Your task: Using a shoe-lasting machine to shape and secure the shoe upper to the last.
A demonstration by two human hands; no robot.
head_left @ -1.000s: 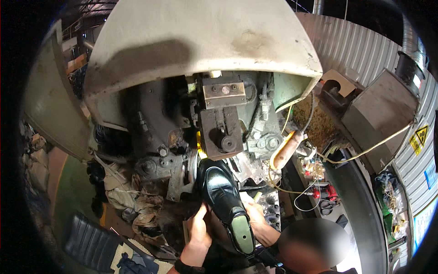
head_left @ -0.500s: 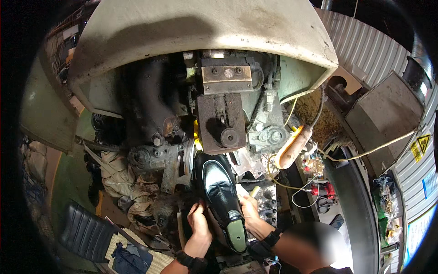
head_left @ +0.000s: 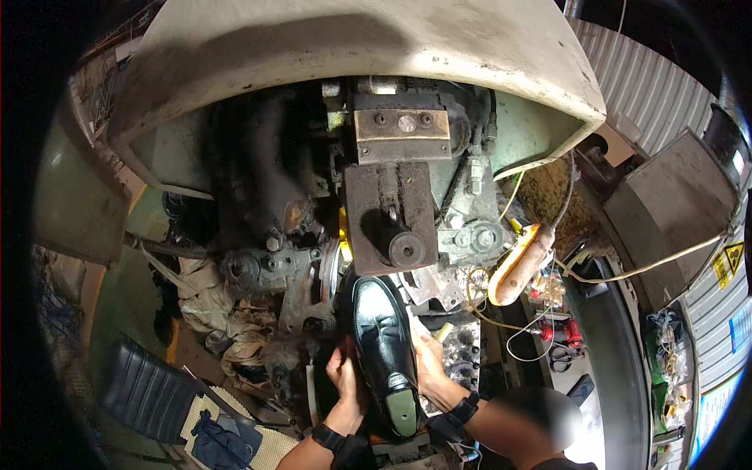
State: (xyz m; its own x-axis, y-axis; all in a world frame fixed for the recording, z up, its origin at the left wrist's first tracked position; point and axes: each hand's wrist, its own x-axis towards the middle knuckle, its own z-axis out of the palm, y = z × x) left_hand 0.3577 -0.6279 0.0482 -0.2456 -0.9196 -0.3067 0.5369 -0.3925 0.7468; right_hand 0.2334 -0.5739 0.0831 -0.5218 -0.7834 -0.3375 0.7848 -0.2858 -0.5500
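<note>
A glossy black shoe (head_left: 381, 337) points toe-away beneath a dark machine block (head_left: 389, 211). A green last (head_left: 403, 412) fills its heel end, nearest me. My left hand (head_left: 346, 377) is closed against the shoe's left side with its fingers curled. Along the right side, my right hand (head_left: 433, 366) grips the shoe, and a small white piece shows by its fingertips; I cannot tell what that is. The sole and the fingers underneath are hidden.
A pale machine hood (head_left: 352, 47) arches overhead. To the right hangs a lit lamp (head_left: 521, 266) on a cable. Farther right lie a red tool (head_left: 562, 333) and scissors (head_left: 560, 358) beside a dark belt (head_left: 619, 352). A black chair (head_left: 149, 392) stands at lower left.
The shoe has turned slightly, so it lies straighter toward the machine, both hands moving with it. The whole view has shifted a little.
</note>
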